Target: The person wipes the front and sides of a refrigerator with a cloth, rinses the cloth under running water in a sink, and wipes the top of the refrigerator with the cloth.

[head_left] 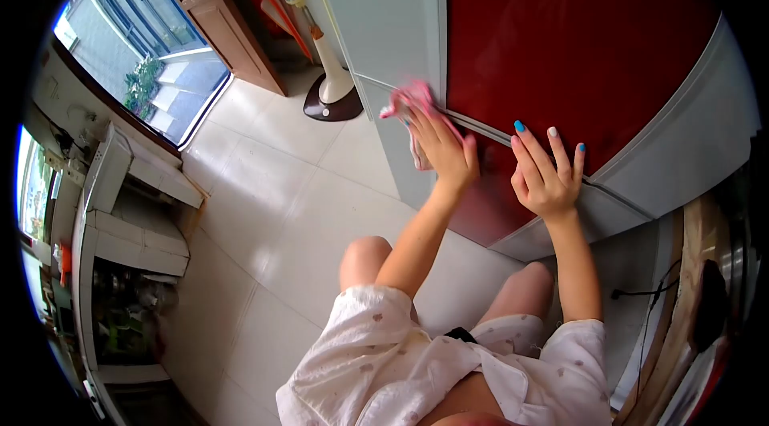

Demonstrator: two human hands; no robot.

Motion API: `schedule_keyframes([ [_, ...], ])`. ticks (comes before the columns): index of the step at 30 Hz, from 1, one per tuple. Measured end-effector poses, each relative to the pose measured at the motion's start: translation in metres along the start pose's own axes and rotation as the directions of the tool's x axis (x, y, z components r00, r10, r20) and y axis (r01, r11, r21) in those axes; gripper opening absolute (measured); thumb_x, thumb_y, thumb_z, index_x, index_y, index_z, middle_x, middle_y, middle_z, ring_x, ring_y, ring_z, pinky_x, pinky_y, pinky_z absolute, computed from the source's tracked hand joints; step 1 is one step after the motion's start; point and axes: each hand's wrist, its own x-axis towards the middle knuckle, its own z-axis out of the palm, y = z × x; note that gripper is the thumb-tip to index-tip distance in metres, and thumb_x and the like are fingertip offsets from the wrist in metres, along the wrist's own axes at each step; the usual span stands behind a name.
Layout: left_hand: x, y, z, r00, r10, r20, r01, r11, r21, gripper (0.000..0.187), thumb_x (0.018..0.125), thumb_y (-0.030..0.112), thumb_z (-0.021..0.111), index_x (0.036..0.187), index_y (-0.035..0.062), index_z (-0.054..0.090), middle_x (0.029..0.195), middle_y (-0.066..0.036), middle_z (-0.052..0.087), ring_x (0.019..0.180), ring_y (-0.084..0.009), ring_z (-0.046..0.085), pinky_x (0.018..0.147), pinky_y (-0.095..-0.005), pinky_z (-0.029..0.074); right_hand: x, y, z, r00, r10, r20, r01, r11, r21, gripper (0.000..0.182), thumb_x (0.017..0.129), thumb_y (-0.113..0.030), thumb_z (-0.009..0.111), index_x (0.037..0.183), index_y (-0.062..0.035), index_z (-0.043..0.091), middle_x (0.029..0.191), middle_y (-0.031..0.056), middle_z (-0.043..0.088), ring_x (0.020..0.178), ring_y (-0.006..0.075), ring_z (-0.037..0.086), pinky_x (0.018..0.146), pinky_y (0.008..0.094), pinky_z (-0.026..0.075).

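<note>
Directly in front of me stands a tall appliance that looks like a refrigerator [577,42], with glossy red doors and grey sides. My left hand [440,147] presses a pink and white cloth [418,98] against its left edge, near the gap between the upper and lower doors. The cloth is slightly blurred and partly covered by the fingers. My right hand [549,178] rests with fingers spread at the door gap, touching the red front and holding nothing. Blue and white polish shows on its nails.
A standing fan [332,86] is on the tiled floor [280,210] beside an open wooden door [232,34]. Along the left runs a white tiled counter [136,242] with items on its shelf. At right, a dark cable [645,292] hangs near wooden boards [693,266].
</note>
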Motion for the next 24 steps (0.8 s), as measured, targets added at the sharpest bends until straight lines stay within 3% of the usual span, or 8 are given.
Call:
schedule_keyframes([
  [3,-0.089,-0.052,0.009,0.975,0.127,0.183,-0.157,0.974,0.161,0.072,0.082,0.046,0.039,0.127,-0.0085,0.021,0.132,-0.033,0.014,0.121,-0.0505,0.012,0.096,-0.0578,0.012,0.001,0.0,0.0,1.0,0.003,0.004,-0.003,1.0,0.002,0.027,0.075,-0.016,0.045,0.096,-0.0158,0.061,0.107,-0.0078,0.057,0.111,0.0174,0.044,0.102,0.0425,0.019],
  [5,-0.124,-0.064,-0.002,0.943,0.012,0.332,-0.081,0.977,0.195,0.071,0.082,0.046,0.04,0.127,-0.0072,0.024,0.132,-0.03,0.017,0.121,-0.0501,0.014,0.096,-0.0562,0.015,0.0,0.001,0.0,1.0,0.004,0.01,-0.004,1.0,0.0,0.028,0.075,-0.016,0.045,0.096,-0.0157,0.061,0.108,-0.0078,0.057,0.111,0.0174,0.044,0.102,0.0425,0.019],
  [6,-0.121,-0.061,-0.003,0.94,0.011,0.342,-0.081,0.979,0.189,0.071,0.082,0.046,0.04,0.127,-0.0072,0.024,0.132,-0.03,0.017,0.121,-0.0501,0.014,0.096,-0.0562,0.015,0.0,0.0,-0.002,1.0,0.004,0.018,-0.005,1.0,0.005,0.028,0.075,-0.017,0.044,0.097,-0.0156,0.061,0.109,-0.0078,0.057,0.111,0.0173,0.044,0.102,0.0425,0.019],
  [8,-0.098,-0.046,-0.006,0.985,0.03,0.17,-0.038,0.998,0.045,0.067,0.082,0.043,0.044,0.124,-0.0069,0.03,0.132,-0.028,0.021,0.121,-0.0487,0.016,0.096,-0.0544,0.017,-0.001,0.001,-0.004,0.999,0.001,0.034,-0.001,1.0,0.01,0.028,0.075,-0.016,0.044,0.097,-0.0155,0.061,0.109,-0.0077,0.056,0.111,0.0173,0.044,0.102,0.0424,0.019],
  [11,-0.028,-0.017,-0.017,0.974,0.181,0.138,-0.19,0.98,0.053,0.06,0.081,0.037,0.046,0.119,-0.0075,0.036,0.129,-0.028,0.026,0.121,-0.0476,0.018,0.095,-0.0533,0.02,0.0,0.001,-0.003,1.0,0.012,0.025,-0.012,1.0,0.011,0.029,0.074,-0.015,0.045,0.097,-0.0155,0.061,0.11,-0.0075,0.056,0.111,0.0172,0.045,0.102,0.0422,0.02],
  [15,-0.027,-0.03,-0.018,0.958,0.217,0.185,-0.237,0.967,0.09,0.05,0.08,0.03,0.049,0.112,-0.0077,0.041,0.126,-0.027,0.031,0.12,-0.0474,0.021,0.094,-0.0528,0.023,0.001,0.001,0.001,0.999,0.035,0.012,-0.035,0.999,0.016,0.027,0.073,-0.015,0.046,0.095,-0.0156,0.062,0.109,-0.0077,0.056,0.111,0.0167,0.045,0.102,0.0416,0.021],
  [21,-0.103,-0.057,-0.025,0.944,-0.043,0.328,0.007,0.994,0.111,0.042,0.079,0.022,0.049,0.109,-0.0059,0.043,0.128,-0.026,0.029,0.121,-0.0464,0.021,0.094,-0.0502,0.024,0.002,0.0,-0.003,0.999,0.03,0.015,-0.031,0.998,0.057,0.026,0.072,-0.015,0.047,0.094,-0.0151,0.062,0.11,-0.0068,0.056,0.111,0.0165,0.045,0.102,0.0421,0.021],
  [24,-0.068,-0.037,-0.027,0.964,0.078,0.254,-0.09,0.995,0.036,0.049,0.079,0.023,0.048,0.118,-0.0049,0.037,0.131,-0.024,0.026,0.122,-0.0445,0.018,0.095,-0.0506,0.021,0.001,0.002,-0.002,1.0,0.026,0.004,-0.026,0.998,0.051,0.025,0.073,-0.016,0.048,0.093,-0.0146,0.062,0.109,-0.0062,0.056,0.11,0.0163,0.045,0.102,0.0421,0.021],
])
